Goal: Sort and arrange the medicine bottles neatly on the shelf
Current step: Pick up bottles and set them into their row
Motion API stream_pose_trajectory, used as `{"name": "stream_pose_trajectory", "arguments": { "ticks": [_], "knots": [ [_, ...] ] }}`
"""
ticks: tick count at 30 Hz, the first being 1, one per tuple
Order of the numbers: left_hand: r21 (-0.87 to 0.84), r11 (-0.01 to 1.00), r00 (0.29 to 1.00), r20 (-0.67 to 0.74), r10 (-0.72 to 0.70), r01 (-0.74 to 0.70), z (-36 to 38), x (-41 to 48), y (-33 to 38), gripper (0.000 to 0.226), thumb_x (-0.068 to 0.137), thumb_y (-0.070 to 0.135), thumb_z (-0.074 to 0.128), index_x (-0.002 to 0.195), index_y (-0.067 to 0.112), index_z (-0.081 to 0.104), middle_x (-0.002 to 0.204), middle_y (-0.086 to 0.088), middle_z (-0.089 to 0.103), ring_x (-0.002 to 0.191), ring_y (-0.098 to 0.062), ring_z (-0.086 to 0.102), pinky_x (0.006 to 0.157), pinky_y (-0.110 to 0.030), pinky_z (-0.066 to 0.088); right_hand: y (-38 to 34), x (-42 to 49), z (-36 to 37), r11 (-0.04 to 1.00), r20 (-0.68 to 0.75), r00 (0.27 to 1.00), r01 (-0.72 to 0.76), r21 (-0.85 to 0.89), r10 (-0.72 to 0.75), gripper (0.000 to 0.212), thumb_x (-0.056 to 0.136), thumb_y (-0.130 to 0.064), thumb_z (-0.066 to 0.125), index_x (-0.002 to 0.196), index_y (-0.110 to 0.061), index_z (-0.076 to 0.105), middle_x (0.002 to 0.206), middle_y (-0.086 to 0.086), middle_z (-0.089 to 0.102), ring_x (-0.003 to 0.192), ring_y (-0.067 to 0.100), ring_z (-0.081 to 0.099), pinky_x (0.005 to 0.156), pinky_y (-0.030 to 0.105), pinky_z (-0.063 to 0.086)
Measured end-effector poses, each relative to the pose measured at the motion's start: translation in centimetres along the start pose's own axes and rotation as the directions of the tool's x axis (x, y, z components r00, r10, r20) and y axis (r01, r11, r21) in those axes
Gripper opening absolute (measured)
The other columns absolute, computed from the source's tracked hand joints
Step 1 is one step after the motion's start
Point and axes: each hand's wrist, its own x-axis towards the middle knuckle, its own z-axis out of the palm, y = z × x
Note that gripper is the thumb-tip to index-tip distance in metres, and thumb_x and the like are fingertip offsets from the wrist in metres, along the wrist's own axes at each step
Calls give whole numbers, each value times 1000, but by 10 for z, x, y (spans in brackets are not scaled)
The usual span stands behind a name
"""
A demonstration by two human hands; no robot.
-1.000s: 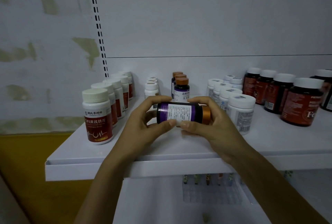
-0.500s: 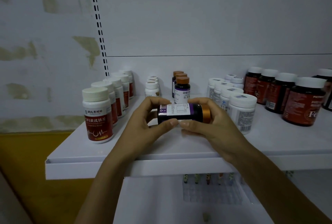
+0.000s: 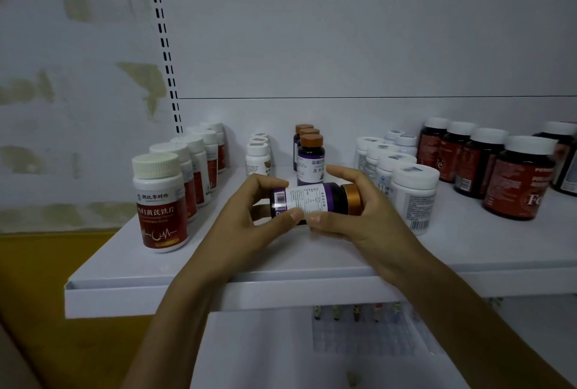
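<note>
A dark purple bottle [image 3: 315,199] with a copper cap lies sideways above the white shelf [image 3: 281,256], cap to the right. My left hand [image 3: 246,220] grips its base end and my right hand [image 3: 359,220] grips its cap end, thumbs meeting under the white label. Directly behind it stands a row of matching purple bottles [image 3: 310,159] with copper caps.
Rows run front to back on the shelf: red-labelled white bottles [image 3: 160,202] at the left, small white bottles [image 3: 258,159], white bottles [image 3: 412,198] right of my hands, dark red-labelled bottles [image 3: 518,177] far right. A lower shelf [image 3: 281,351] shows below.
The bottle has turned in my hands, so its barcode now shows at the left end. Both hands stay in about the same place.
</note>
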Motion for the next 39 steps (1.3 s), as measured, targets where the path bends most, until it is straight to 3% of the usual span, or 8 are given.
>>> {"name": "stream_pose_trajectory", "arguments": {
  "ticks": [4, 9, 14, 21, 27, 32, 35, 39],
  "knots": [
    [144, 990, 999, 49, -8, 0, 2, 4, -5, 56, 68, 42, 69, 120, 28, 53, 111, 10, 63, 102, -8, 63, 88, -29, 54, 4, 2, -1, 999, -40, 998, 45, -14, -46, 73, 67, 6, 77, 120, -36, 50, 112, -4, 63, 97, 15, 69, 81, 36, 59],
    [288, 957, 997, 59, -46, 27, 5, 5, -8, 54, 75, 34, 75, 119, 42, 46, 110, 22, 60, 101, 2, 58, 82, -13, 48, 4, 7, -6, 997, -27, 999, 49, 52, -47, 65, 76, 0, 71, 128, -32, 48, 101, -3, 73, 95, 10, 69, 84, 28, 53],
    [248, 969, 997, 67, -34, 16, 6, 4, -4, 59, 69, 37, 77, 122, 31, 52, 108, 13, 65, 95, -4, 64, 83, -24, 55, 0, 0, 6, 993, 131, 991, 46, -106, -32, 52, 76, -3, 73, 119, -25, 54, 112, -2, 68, 96, 11, 69, 75, 24, 56],
    [344, 939, 995, 79, -57, 26, 8, 5, -3, 84, 63, 55, 68, 139, 34, 37, 128, 16, 52, 118, 0, 49, 100, -23, 43, -17, 32, 7, 955, -207, 977, -15, -296, -49, 52, 79, -9, 75, 123, -20, 49, 109, -7, 57, 89, 8, 59, 65, 13, 48],
    [403, 914, 993, 75, -96, 57, 9, 7, -5, 80, 72, 50, 70, 142, 32, 35, 139, 12, 48, 122, -2, 45, 102, -24, 40, 1, 55, 7, 806, -172, 985, -121, -580, 23, 68, 78, -24, 78, 132, -17, 37, 130, 4, 55, 112, 20, 57, 86, 29, 46],
    [309, 947, 994, 32, -104, 90, 7, 10, -6, 75, 74, 46, 70, 139, 34, 35, 134, 12, 50, 117, -2, 46, 96, -21, 39, -30, 70, 10, 792, -281, 931, 15, -610, -234, 80, 81, -40, 73, 143, -19, 27, 143, 8, 41, 127, 25, 46, 95, 33, 41],
    [261, 960, 992, 44, -119, 103, 7, 10, -3, 78, 67, 54, 62, 138, 33, 37, 130, 13, 51, 118, -3, 47, 96, -20, 39, -58, 101, 10, 661, -240, 929, 6, -750, -280, 63, 88, -46, 63, 135, -12, 38, 130, 7, 52, 116, 24, 53, 86, 32, 45],
    [203, 974, 994, 10, -108, 104, 4, 8, -2, 64, 72, 52, 60, 132, 35, 42, 126, 13, 55, 114, -2, 50, 85, -11, 39, -71, 143, 10, 399, -181, 983, -173, -901, 18, 48, 88, -52, 59, 91, -5, 50, 91, 9, 58, 80, 26, 61, 65, 30, 50]
  ]
}}
